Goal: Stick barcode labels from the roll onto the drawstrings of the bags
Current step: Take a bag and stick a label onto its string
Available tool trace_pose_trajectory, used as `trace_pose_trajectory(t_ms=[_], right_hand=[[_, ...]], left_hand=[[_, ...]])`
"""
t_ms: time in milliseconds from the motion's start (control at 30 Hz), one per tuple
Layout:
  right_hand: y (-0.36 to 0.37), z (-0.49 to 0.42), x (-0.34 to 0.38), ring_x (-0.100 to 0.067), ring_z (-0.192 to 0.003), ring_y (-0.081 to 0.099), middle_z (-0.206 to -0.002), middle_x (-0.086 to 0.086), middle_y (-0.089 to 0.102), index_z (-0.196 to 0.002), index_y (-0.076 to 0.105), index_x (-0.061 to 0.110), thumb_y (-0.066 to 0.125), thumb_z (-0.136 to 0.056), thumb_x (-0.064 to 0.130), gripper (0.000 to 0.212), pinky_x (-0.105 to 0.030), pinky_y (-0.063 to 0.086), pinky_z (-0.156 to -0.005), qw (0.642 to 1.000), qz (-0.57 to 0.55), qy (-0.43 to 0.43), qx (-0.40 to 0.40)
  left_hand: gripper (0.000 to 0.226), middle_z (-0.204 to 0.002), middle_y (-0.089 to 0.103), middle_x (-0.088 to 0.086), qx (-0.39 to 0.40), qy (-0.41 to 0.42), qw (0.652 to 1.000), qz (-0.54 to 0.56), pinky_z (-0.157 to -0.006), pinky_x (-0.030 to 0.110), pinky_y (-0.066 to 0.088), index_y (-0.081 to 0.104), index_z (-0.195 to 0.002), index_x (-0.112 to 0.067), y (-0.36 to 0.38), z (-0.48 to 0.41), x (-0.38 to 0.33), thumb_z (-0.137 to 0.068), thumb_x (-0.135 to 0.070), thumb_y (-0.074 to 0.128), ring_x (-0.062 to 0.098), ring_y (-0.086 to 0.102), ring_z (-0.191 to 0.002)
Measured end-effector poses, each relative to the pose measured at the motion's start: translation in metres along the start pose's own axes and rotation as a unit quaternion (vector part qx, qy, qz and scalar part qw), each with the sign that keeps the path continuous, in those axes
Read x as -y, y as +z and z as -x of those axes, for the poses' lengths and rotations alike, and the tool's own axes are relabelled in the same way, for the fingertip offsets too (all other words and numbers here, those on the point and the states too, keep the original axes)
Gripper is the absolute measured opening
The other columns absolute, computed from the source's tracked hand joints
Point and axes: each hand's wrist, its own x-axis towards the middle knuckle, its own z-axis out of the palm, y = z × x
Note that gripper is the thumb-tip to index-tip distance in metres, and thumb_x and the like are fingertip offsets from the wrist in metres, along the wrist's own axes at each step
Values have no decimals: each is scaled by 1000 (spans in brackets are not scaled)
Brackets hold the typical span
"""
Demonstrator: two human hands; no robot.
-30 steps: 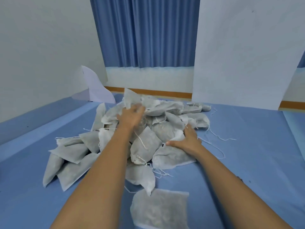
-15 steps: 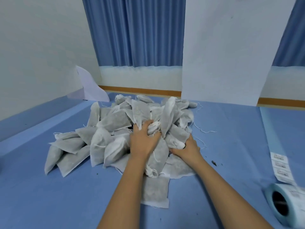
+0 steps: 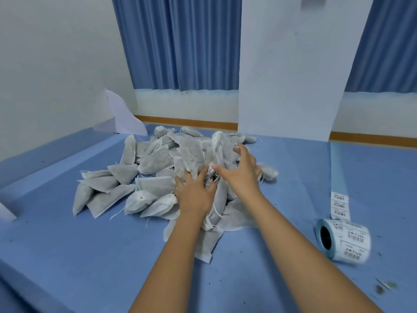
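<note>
Bags (image 3: 155,161) lay heaped beneath both hands. Left hand (image 3: 196,195) and right hand (image 3: 242,177), side by side, rested on the heap with fingers spread, gripping nothing. Label roll (image 3: 347,240) lay well to their right.

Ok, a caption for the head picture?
Left hand and right hand open on the bags, label roll lying nearby.

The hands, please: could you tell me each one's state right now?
Left hand: open, fingers spread on the bags.
Right hand: open, holding nothing.
</note>
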Motion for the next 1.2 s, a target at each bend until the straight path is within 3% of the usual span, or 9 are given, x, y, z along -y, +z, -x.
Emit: trace_pose_trajectory(t_ms=[200, 400, 500, 600, 733, 833, 933, 1067, 1200], right_hand=[[12, -13, 15, -20, -110, 51, -108, 5, 65, -98, 67, 21, 61, -88, 30, 15, -34, 23, -90, 992, 121, -7, -27], [-20, 0, 19, -19, -91, 60, -87, 5, 69, -80, 67, 18, 61, -89, 19, 11, -32, 28, -95, 993, 28, -42, -106], [-51, 19, 26, -18, -83, 61, -81, 4, 68, -79, 68, 12, 66, -85, 11, 6, -45, 41, -93, 989, -51, -74, -118], [-85, 45, 25, -23, -81, 58, -77, 1, 65, -79, 68, 12, 64, -82, 2, 12, -35, 35, -83, 986, 47, -137, -83], [-138, 71, 10, -23, -84, 60, -82, -6, 69, -85, 72, 6, 63, -80, -7, 17, -29, 38, -81, 988, 71, -137, -13], [-180, 85, -10, -8, -88, 60, -102, 0, 61, -101, 66, 10, 69, -79, -5, 27, -15, 43, -81, 990, 18, -124, -61], [-203, 92, -32, -7, -91, 61, -118, 2, 55, -122, 54, 17, 66, -80, -9, 50, -15, 47, -80, 995, -22, -98, -20], [-214, 98, -61, -5, -74, 61, -91, 13, 68, -100, 66, 30, 64, -81, -8, 43, -19, 50, -71, 998, -44, -40, -2], [-216, 102, -75, -10, -67, 60, -71, 10, 69, -78, 71, 28, 68, -79, -5, 33, -25, 50, -69, 998, -57, 6, -16]], left_hand=[[44, -159, 20, 4, -6, 5, 1000, 13, -116, 60, 8, 49, -137, -43, -11, 9, -17, -93, -45, 48, 40, -3, -147], [42, -159, 19, 14, -218, -19, 975, 24, -111, 64, 10, 62, -125, -36, -35, 21, -44, -84, -37, 57, 39, 7, -147], [49, -146, 45, 8, -233, 103, 941, 223, -113, 44, 28, 58, -130, -21, -34, 36, -76, -85, -38, 52, 23, 36, -139], [19, -103, 65, -13, -108, 159, 871, 452, -83, 9, 42, 59, -111, -20, -27, 55, -118, -93, -25, 58, -10, 58, -95], [9, -74, 57, -12, -131, 144, 871, 452, -65, 12, 39, 57, -90, -18, -1, 75, -153, -99, -16, 54, 5, 54, -68], [17, -81, 59, -12, -136, 183, 891, 391, -67, 15, 39, 62, -105, -17, 25, 92, -164, -97, -22, 47, 7, 56, -75], [31, -80, 66, -10, -137, 254, 919, 270, -62, 26, 45, 64, -116, -29, 50, 111, -169, -93, -30, 43, 9, 62, -72], [28, -75, 68, -9, -155, 353, 897, 215, -49, 32, 49, 70, -94, -19, 66, 115, -162, -90, -33, 47, 12, 62, -59], [31, -75, 68, -10, -143, 388, 887, 208, -56, 29, 45, 70, -86, -17, 67, 110, -155, -92, -40, 51, 13, 61, -59]])
